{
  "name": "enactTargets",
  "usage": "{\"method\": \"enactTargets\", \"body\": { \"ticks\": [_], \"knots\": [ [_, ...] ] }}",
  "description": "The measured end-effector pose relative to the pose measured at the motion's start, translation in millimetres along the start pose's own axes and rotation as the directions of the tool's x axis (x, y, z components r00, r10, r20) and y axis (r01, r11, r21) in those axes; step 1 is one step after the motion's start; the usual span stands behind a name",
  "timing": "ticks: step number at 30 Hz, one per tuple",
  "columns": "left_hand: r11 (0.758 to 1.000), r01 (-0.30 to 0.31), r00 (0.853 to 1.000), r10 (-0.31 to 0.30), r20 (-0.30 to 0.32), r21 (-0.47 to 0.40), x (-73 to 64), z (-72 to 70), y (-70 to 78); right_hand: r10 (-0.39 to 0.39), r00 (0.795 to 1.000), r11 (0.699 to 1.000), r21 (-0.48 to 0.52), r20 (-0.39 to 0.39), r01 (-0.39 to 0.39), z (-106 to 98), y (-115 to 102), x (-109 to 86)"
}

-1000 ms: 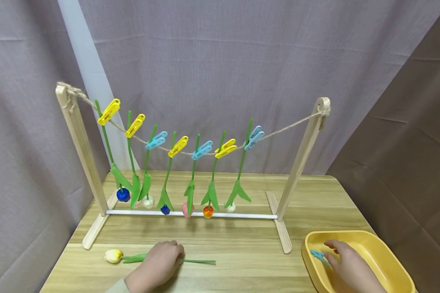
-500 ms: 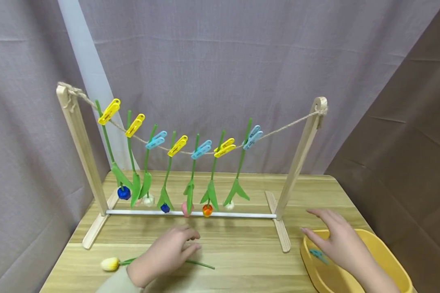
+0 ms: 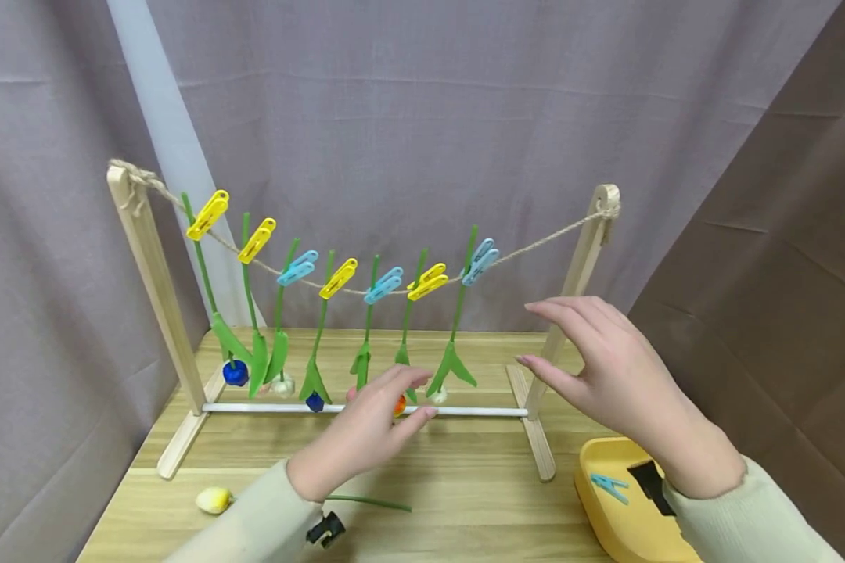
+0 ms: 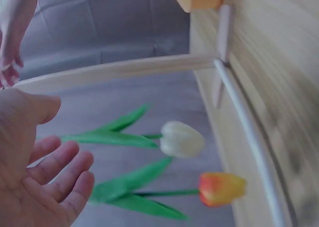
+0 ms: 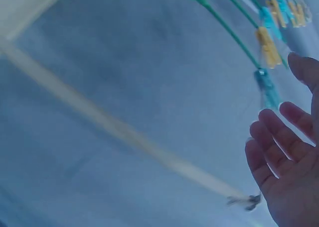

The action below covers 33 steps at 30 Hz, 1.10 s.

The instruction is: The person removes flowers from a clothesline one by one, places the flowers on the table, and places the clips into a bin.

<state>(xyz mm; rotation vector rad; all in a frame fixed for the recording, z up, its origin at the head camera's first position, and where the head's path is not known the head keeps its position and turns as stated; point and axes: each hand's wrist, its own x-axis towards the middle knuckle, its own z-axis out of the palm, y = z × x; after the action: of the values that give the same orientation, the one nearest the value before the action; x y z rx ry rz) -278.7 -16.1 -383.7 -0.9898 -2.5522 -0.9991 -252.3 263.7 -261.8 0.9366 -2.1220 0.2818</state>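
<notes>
Several artificial tulips hang upside down by clothespins from a rope. In the head view my left hand (image 3: 369, 426), empty with loosely bent fingers, hovers before the orange tulip (image 3: 399, 406) and partly hides it. The left wrist view shows that orange tulip (image 4: 223, 189) beside a white tulip (image 4: 182, 139), both apart from the fingers. My right hand (image 3: 613, 375) is raised in front of the right post, fingers extended and holding nothing. Nearest to it on the rope is a blue clothespin (image 3: 480, 263), which grips the white tulip's stem. A yellow tulip (image 3: 214, 500) lies on the table, partly behind my left sleeve.
The rope (image 3: 549, 236) runs between a left wooden post (image 3: 158, 293) and a right wooden post (image 3: 583, 262). A white rod (image 3: 479, 411) joins their feet. At the right stands a yellow bin (image 3: 591, 500) with a blue clothespin (image 3: 609, 487) in it.
My left hand has left the yellow tulip's stem and risen forward and right. My right hand has come up out of the yellow bin toward the right post, leaving the blue clothespin there.
</notes>
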Motion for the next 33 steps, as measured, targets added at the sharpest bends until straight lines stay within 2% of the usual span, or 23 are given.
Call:
{"method": "enactTargets", "body": {
  "ticks": [3,9,16,19,26,30,33],
  "knots": [
    [0.999,-0.019,0.999,0.017,-0.035,-0.037,10.8,0.5,8.1,-0.059,0.997,0.998,-0.002,-0.041,0.059,-2.2,-2.6,20.3],
    [0.995,-0.047,0.995,0.039,-0.096,-0.084,25.5,2.3,17.8,-0.131,0.99,0.991,-0.022,-0.051,0.13,-2.2,-1.7,49.1],
    [0.993,-0.044,0.991,0.031,-0.127,-0.107,39.8,1.2,26.0,-0.156,0.987,0.986,-0.062,-0.03,0.154,1.3,2.6,70.0],
    [0.991,-0.044,0.989,0.026,-0.142,-0.124,45.8,0.6,28.2,-0.146,0.989,0.987,-0.078,-0.028,0.143,5.0,5.8,75.6],
    [0.969,0.019,0.993,-0.047,-0.108,-0.248,54.4,-1.8,32.5,-0.09,0.996,0.992,-0.09,0.006,0.09,15.0,13.2,81.0],
    [0.966,0.02,0.993,-0.05,-0.11,-0.258,56.0,-2.4,33.4,-0.082,0.996,0.99,-0.111,0.036,0.085,18.3,13.9,80.5],
    [0.965,0.006,0.992,-0.039,-0.123,-0.263,57.2,-2.2,33.2,-0.092,0.995,0.989,-0.113,0.026,0.094,20.0,12.8,80.0]
  ]
}}
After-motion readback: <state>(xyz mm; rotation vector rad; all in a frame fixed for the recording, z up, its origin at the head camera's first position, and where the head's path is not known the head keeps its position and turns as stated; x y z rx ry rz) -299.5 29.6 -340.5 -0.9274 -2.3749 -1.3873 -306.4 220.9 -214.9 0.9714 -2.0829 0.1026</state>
